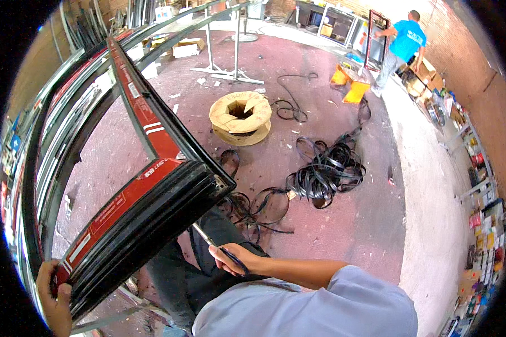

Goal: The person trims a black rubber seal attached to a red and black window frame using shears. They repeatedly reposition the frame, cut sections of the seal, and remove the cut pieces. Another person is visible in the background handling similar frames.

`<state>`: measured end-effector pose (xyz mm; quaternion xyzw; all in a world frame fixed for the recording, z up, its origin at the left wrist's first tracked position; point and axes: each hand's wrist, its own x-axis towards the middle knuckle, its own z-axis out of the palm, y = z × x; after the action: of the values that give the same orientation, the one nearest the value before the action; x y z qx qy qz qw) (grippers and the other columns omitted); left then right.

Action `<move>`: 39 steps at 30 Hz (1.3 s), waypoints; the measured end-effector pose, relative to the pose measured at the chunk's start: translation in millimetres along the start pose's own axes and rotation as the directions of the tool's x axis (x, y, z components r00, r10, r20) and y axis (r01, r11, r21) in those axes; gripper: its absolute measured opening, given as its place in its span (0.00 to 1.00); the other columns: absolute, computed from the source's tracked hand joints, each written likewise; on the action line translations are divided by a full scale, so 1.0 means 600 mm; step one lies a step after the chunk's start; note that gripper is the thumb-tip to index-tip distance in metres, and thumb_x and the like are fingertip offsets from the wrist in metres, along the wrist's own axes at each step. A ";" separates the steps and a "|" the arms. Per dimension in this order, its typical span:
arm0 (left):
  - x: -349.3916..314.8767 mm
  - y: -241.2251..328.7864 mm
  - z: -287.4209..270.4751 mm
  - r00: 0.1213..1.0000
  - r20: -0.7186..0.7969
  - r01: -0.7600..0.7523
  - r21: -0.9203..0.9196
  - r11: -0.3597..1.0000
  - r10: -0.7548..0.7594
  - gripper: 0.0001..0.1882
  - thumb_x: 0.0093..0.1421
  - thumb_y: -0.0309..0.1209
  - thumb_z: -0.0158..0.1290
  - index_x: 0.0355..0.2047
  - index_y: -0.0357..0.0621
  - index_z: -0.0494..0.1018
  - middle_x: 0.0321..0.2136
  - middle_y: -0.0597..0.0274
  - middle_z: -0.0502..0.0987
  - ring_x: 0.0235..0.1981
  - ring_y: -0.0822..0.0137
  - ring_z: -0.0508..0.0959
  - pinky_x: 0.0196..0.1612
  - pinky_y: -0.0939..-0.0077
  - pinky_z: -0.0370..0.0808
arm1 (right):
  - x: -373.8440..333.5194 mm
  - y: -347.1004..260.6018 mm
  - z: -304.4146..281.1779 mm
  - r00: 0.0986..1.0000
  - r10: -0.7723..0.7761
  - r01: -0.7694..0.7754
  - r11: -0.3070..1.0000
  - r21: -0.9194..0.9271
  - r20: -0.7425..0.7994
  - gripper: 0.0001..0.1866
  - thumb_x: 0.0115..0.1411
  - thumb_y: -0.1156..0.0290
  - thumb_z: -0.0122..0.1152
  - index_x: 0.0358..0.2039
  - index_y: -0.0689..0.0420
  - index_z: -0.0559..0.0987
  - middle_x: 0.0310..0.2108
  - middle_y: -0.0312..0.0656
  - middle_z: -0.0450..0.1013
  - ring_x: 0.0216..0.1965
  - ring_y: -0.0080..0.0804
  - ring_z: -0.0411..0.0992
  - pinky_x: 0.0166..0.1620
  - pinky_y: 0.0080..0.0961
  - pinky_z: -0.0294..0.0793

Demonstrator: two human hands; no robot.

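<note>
A large black window frame with red protective film on its faces leans across the left, one corner toward the middle. At the lower left my left hand grips its near side, the thumb and fingers closed around the profile. Just below the frame's corner, over my dark trousers, my right hand is closed around a pair of scissors. The metal blades point up and left toward the frame's underside, and the tips are partly hidden there. A tangled heap of black rubber strip lies on the floor; loops of it run near the frame's corner.
Ahead, a cardboard spool rests on the reddish floor. Behind it are metal stands and long profiles. A person in a blue shirt holds another frame near a yellow object. Boxes and supplies line the right wall.
</note>
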<state>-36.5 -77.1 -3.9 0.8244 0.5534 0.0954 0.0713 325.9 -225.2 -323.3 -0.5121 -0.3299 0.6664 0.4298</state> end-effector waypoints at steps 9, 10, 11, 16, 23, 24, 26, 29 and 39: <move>0.013 -0.017 0.020 0.999 -0.022 -0.022 0.051 0.998 0.023 0.37 0.62 0.59 0.51 0.56 0.37 0.69 0.54 0.51 0.71 0.55 0.58 0.70 0.60 0.65 0.64 | -0.002 -0.001 -0.002 0.997 0.064 -0.064 0.998 0.021 -0.041 0.38 0.63 0.30 0.41 0.21 0.57 0.71 0.11 0.35 0.64 0.11 0.21 0.61 0.15 0.22 0.58; 0.014 -0.006 0.013 1.000 0.017 -0.021 0.009 1.000 0.021 0.38 0.62 0.60 0.52 0.56 0.37 0.69 0.54 0.51 0.71 0.55 0.58 0.70 0.60 0.65 0.64 | -0.005 -0.011 0.002 0.997 0.056 -0.057 0.998 -0.009 -0.055 0.38 0.64 0.30 0.41 0.21 0.57 0.71 0.11 0.35 0.64 0.11 0.22 0.61 0.15 0.22 0.59; 0.017 0.000 0.008 0.998 0.055 -0.014 -0.033 0.999 0.016 0.38 0.61 0.61 0.52 0.56 0.37 0.69 0.54 0.51 0.71 0.55 0.58 0.71 0.60 0.65 0.65 | -0.006 -0.017 0.004 0.997 0.049 -0.052 0.998 -0.040 -0.066 0.38 0.64 0.31 0.41 0.22 0.57 0.71 0.11 0.35 0.64 0.11 0.22 0.62 0.15 0.22 0.59; -0.034 -0.072 0.001 0.995 -0.081 -0.064 -0.048 0.997 0.060 0.38 0.53 0.58 0.59 0.53 0.38 0.72 0.53 0.50 0.72 0.53 0.54 0.73 0.57 0.63 0.68 | 0.011 0.002 0.005 0.996 0.091 -0.086 0.980 0.182 -0.017 0.26 0.68 0.48 0.45 0.25 0.59 0.73 0.15 0.37 0.68 0.13 0.26 0.66 0.17 0.25 0.67; -0.017 -0.018 0.020 0.970 -0.185 -0.149 0.062 0.987 0.158 0.30 0.54 0.52 0.61 0.46 0.38 0.75 0.44 0.51 0.77 0.49 0.53 0.76 0.54 0.64 0.69 | 0.015 -0.004 0.009 0.997 -0.055 0.049 0.992 -0.120 -0.052 0.37 0.70 0.38 0.34 0.24 0.61 0.73 0.11 0.37 0.64 0.12 0.24 0.62 0.18 0.22 0.62; -0.016 -0.013 0.013 0.974 -0.160 -0.154 0.065 0.986 0.163 0.33 0.54 0.56 0.59 0.45 0.37 0.74 0.44 0.52 0.76 0.48 0.55 0.76 0.54 0.64 0.69 | 0.021 0.014 -0.008 0.996 -0.084 0.077 0.983 -0.167 -0.034 0.38 0.70 0.38 0.32 0.24 0.61 0.73 0.11 0.37 0.64 0.12 0.24 0.62 0.18 0.21 0.62; -0.009 -0.006 -0.011 0.997 -0.016 -0.080 -0.115 0.990 0.078 0.32 0.51 0.54 0.61 0.43 0.38 0.75 0.39 0.55 0.76 0.43 0.57 0.76 0.50 0.65 0.71 | 0.022 0.003 0.000 0.992 -0.118 0.111 0.980 -0.168 -0.034 0.39 0.70 0.37 0.30 0.24 0.61 0.74 0.11 0.37 0.64 0.11 0.23 0.61 0.18 0.21 0.61; -0.037 -0.064 -0.014 0.987 -0.112 -0.122 -0.089 0.989 0.112 0.31 0.49 0.54 0.64 0.42 0.39 0.75 0.36 0.56 0.76 0.40 0.58 0.75 0.47 0.67 0.70 | 0.032 -0.005 0.018 0.991 -0.129 0.124 0.978 -0.167 -0.020 0.39 0.70 0.37 0.30 0.23 0.59 0.74 0.10 0.36 0.64 0.11 0.23 0.60 0.18 0.20 0.61; -0.034 -0.072 -0.015 0.927 -0.189 -0.339 -0.064 0.938 0.323 0.25 0.52 0.46 0.65 0.39 0.37 0.76 0.31 0.53 0.77 0.33 0.55 0.79 0.38 0.68 0.73 | 0.058 -0.010 0.054 0.990 -0.129 0.135 0.980 -0.146 0.051 0.38 0.70 0.37 0.29 0.24 0.59 0.73 0.09 0.37 0.63 0.10 0.25 0.60 0.16 0.20 0.61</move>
<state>-85.0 -79.3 -6.6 0.8899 0.4052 0.2045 0.0443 292.3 -191.3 -323.5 -0.5060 -0.4209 0.6204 0.4266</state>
